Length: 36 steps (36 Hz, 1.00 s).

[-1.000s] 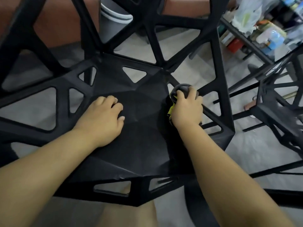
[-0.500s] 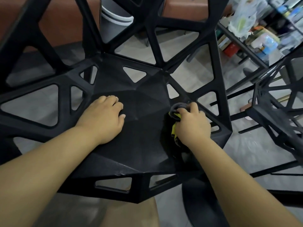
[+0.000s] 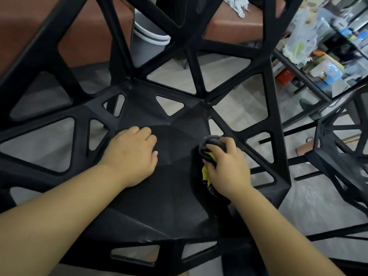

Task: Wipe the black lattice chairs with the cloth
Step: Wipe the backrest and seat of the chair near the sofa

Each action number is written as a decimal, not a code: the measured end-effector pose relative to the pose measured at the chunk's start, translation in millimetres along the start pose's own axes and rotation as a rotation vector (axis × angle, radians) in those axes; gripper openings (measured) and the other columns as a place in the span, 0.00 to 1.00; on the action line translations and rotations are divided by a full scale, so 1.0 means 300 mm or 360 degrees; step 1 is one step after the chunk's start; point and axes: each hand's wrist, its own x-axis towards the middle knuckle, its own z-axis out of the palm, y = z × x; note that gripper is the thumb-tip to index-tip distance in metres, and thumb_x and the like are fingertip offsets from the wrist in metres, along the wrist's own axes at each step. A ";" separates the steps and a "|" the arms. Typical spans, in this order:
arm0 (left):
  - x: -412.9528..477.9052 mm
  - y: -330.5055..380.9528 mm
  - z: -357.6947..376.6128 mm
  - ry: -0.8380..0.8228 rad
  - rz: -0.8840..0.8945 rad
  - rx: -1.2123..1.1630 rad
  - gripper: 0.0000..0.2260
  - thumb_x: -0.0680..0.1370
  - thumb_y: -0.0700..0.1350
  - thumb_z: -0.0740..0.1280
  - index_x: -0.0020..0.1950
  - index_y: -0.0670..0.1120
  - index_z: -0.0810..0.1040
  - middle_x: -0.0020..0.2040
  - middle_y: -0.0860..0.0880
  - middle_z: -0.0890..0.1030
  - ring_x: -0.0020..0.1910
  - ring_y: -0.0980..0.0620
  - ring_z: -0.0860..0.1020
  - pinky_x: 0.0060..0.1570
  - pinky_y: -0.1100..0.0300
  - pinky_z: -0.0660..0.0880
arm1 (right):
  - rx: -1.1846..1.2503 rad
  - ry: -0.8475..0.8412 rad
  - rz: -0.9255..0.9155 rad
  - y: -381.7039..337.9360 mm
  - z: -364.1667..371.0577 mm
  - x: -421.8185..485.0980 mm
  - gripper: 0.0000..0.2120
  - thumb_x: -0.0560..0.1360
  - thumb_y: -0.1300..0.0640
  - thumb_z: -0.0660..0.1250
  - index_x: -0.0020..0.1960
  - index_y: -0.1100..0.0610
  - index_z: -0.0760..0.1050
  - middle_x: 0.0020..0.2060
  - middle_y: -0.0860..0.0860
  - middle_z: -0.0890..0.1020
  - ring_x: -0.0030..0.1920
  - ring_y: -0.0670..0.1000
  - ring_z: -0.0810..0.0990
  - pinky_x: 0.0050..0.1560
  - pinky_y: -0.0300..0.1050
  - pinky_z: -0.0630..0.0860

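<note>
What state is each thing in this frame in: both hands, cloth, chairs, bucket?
left hand: empty, resting knuckles-up on the seat
right hand: closed on the cloth
cloth: bunched, pressed to the seat's right side
near chair: upright
second chair: upright, untouched
grey bucket: upright behind the chair back

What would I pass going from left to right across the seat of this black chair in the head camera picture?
Left hand resting on the seat → bare middle of the chair seat → bunched dark and yellow cloth → right hand gripping it → second black lattice chair at the far right.
</note>
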 end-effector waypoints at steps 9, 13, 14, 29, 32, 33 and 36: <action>0.001 -0.008 0.008 0.0006 -0.0015 -0.0039 0.11 0.72 0.50 0.64 0.44 0.44 0.80 0.43 0.48 0.76 0.40 0.47 0.75 0.38 0.56 0.73 | 0.0260 0.0031 -0.0466 -0.210 0.104 0.218 0.19 0.72 0.55 0.66 0.62 0.51 0.76 0.64 0.55 0.71 0.53 0.62 0.73 0.44 0.53 0.76; -0.001 -0.009 0.004 -0.0020 -0.0042 -0.0101 0.17 0.72 0.52 0.57 0.46 0.44 0.80 0.46 0.50 0.78 0.41 0.48 0.76 0.39 0.56 0.74 | 0.0108 0.0129 -0.0280 -0.046 0.100 0.284 0.21 0.71 0.60 0.62 0.63 0.49 0.76 0.66 0.54 0.70 0.55 0.64 0.73 0.52 0.55 0.75; -0.002 -0.008 0.005 -0.0028 -0.0047 -0.0111 0.16 0.72 0.52 0.58 0.46 0.44 0.80 0.47 0.50 0.78 0.41 0.49 0.76 0.39 0.56 0.74 | 0.0003 0.0148 -0.0152 0.003 0.089 0.305 0.22 0.73 0.60 0.61 0.65 0.49 0.74 0.67 0.53 0.68 0.58 0.64 0.71 0.54 0.54 0.74; 0.010 0.001 0.010 -0.0020 -0.0040 -0.0117 0.14 0.76 0.51 0.60 0.53 0.44 0.78 0.53 0.49 0.75 0.49 0.48 0.73 0.48 0.55 0.72 | -0.0049 0.0060 0.0004 -0.052 0.078 0.383 0.21 0.75 0.59 0.62 0.68 0.53 0.70 0.69 0.54 0.63 0.61 0.63 0.67 0.54 0.54 0.73; 0.013 0.007 0.007 -0.0018 -0.0056 -0.0126 0.15 0.77 0.51 0.59 0.55 0.44 0.78 0.53 0.49 0.75 0.51 0.48 0.73 0.50 0.56 0.71 | -0.0179 0.0059 -0.0124 0.069 0.048 0.351 0.21 0.75 0.60 0.61 0.67 0.49 0.71 0.69 0.53 0.65 0.59 0.63 0.70 0.51 0.54 0.72; 0.013 0.010 0.006 -0.0024 -0.0061 -0.0129 0.15 0.77 0.51 0.59 0.55 0.44 0.78 0.52 0.49 0.75 0.51 0.48 0.72 0.50 0.56 0.70 | -0.0206 0.0100 -0.0040 0.105 0.030 0.343 0.21 0.76 0.60 0.60 0.67 0.48 0.71 0.69 0.53 0.65 0.58 0.64 0.70 0.48 0.53 0.71; 0.016 0.016 0.003 -0.0043 -0.0061 -0.0134 0.15 0.77 0.51 0.58 0.56 0.45 0.77 0.54 0.50 0.74 0.53 0.49 0.72 0.52 0.57 0.69 | -0.0247 0.0168 0.0336 0.146 0.000 0.314 0.21 0.78 0.59 0.58 0.69 0.48 0.67 0.69 0.53 0.63 0.59 0.63 0.68 0.48 0.51 0.68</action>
